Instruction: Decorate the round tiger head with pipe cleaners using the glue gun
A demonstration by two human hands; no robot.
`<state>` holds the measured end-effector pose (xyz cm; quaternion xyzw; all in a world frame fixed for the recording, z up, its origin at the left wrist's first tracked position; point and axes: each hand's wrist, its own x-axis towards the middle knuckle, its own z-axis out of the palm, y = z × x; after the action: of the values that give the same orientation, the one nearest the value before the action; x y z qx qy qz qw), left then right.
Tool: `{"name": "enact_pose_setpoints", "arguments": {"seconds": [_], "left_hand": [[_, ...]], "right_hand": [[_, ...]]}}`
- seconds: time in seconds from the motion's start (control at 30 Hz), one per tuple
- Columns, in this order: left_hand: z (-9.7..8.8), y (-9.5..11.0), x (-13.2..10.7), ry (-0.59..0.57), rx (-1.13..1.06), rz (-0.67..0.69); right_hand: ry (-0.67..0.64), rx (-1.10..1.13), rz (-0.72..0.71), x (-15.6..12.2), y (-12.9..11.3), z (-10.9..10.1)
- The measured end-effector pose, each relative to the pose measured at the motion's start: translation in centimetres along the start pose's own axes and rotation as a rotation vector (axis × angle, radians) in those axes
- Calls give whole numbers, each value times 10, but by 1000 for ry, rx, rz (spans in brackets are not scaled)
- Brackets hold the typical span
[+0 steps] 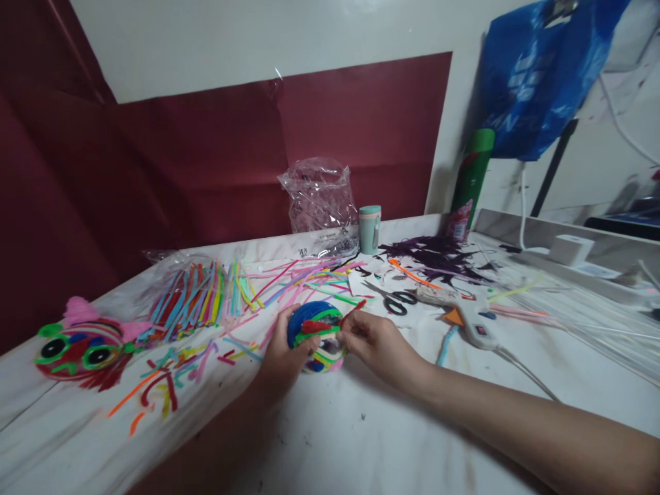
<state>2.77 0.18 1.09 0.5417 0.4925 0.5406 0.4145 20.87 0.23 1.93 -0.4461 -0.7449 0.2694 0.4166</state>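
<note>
A ball (315, 328) wrapped in blue, green, red and white pipe cleaners sits low over the white table (361, 426). My left hand (281, 350) cups it from the left, fingers curled round it. My right hand (368, 338) pinches a red pipe cleaner (353, 311) against the ball's right side.
A pile of coloured pipe cleaners (196, 299) lies to the left, loose cut pieces (165, 375) in front. A finished frog-like figure (85, 350) sits far left. Scissors (394, 299), a glue gun (471, 320), a teal cup (370, 229), a plastic bag (320, 199) and purple scraps (438, 254) lie behind.
</note>
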Motion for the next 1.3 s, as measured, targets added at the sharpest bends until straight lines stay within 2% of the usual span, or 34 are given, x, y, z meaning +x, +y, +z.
{"name": "enact_pose_setpoints", "arguments": {"seconds": [0.27,0.5,0.57,0.7,0.77,0.93,1.13,1.23,1.3], "left_hand": [[3,7,-2,9,36,-59],[2,5,0,24,-73,-101],[2,5,0,47,-92,-99],[5,7,0,96,-83,-108],[7,10,-2,93,-32,-120],[12,14,-9,103,93,-83],[14,9,-9,123,161,-2],[12,12,-9,117,117,-43],[10,14,-8,121,85,-98]], "right_hand": [[-11,-12,-12,-3,-4,4],[11,-28,-34,-1,1,5],[51,-131,-127,-2,1,3],[184,-394,-547,-4,-3,-2],[216,-444,-649,-4,-5,-3],[203,-451,-650,-2,-1,0],[212,-578,-719,0,4,7],[252,-510,-632,5,3,-2],[315,-452,-513,13,3,-16]]}}
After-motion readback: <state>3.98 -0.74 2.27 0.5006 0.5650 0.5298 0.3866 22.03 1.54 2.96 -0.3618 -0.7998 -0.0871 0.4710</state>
